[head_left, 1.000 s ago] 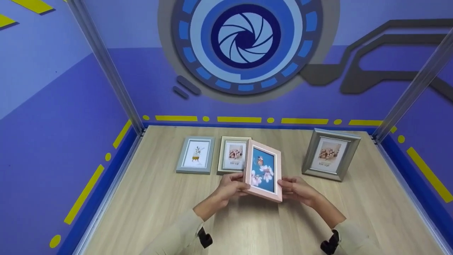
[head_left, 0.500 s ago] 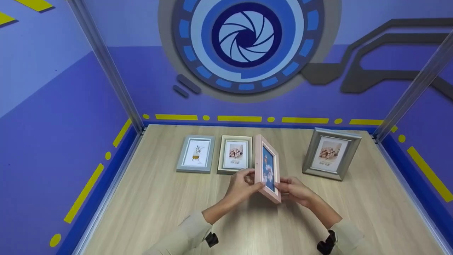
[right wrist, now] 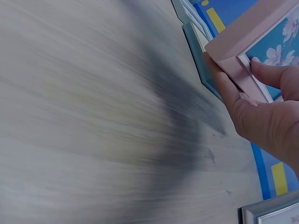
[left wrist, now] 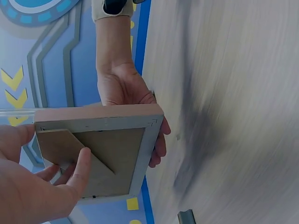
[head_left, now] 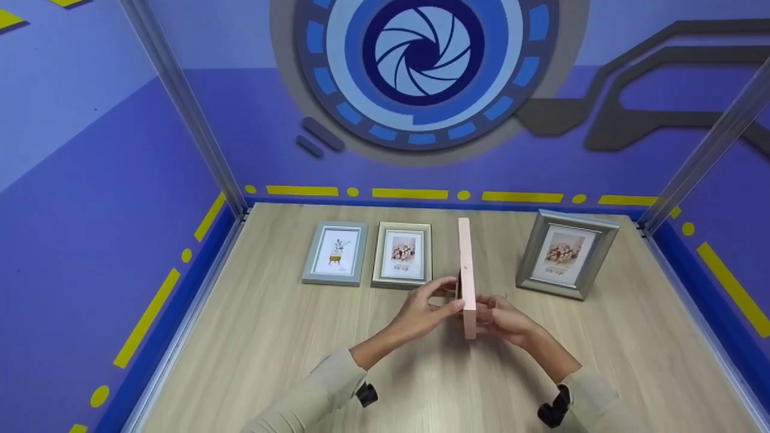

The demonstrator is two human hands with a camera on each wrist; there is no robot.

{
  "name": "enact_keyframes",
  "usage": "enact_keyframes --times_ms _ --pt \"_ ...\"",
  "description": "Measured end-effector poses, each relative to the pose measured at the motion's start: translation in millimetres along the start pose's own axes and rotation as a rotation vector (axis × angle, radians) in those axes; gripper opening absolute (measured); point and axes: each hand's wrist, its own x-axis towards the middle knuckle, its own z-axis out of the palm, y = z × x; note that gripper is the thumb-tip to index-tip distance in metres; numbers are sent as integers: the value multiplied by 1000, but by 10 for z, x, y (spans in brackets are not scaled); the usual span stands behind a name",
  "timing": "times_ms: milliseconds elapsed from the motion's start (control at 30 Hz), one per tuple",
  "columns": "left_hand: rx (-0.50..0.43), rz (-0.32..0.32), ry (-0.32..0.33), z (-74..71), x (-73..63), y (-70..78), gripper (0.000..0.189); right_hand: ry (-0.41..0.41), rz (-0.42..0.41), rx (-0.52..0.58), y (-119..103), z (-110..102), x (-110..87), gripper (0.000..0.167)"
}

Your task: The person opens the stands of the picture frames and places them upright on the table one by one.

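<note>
Head: pink frame (head_left: 468, 270) edge-on above table (head_left: 240, 313), gripped by left hand (head_left: 424, 310) and right hand (head_left: 508, 322) | Left wrist: left hand's fingers (left wrist: 83, 168) touch back stand (left wrist: 57, 144) | Right wrist: right hand pinches frame, thumb (right wrist: 267, 73) on picture side.

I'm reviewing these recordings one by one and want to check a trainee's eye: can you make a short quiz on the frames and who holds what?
1. Short answer: Which grip holds the pink frame?
2. True or false: In the left wrist view, the pink frame's picture side faces the camera.
3. Multiple choice: Which is farthest right in the head view?
A) blue-grey frame
B) silver frame
C) gold frame

Key:
1. Both, the left grip and the right grip.
2. False; its back shows.
3. B
</note>
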Motion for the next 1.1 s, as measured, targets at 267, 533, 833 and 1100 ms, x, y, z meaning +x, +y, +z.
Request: enact_keyframes --times_ms 267,533,833,1100 --pt "-85 -32 -20 20 38 -8 46 3 4 20 -1 2 -1 55" --pt "-24 -43 34 -46 69 -8 35 -8 -3 62 8 16 28 50" --pt "93 50 62 -150 124 -32 31 -3 -39 108 51 -3 -16 55" --pt "241 129 126 -290 172 -103 31 -75 -103 167 0 -85 -70 42"
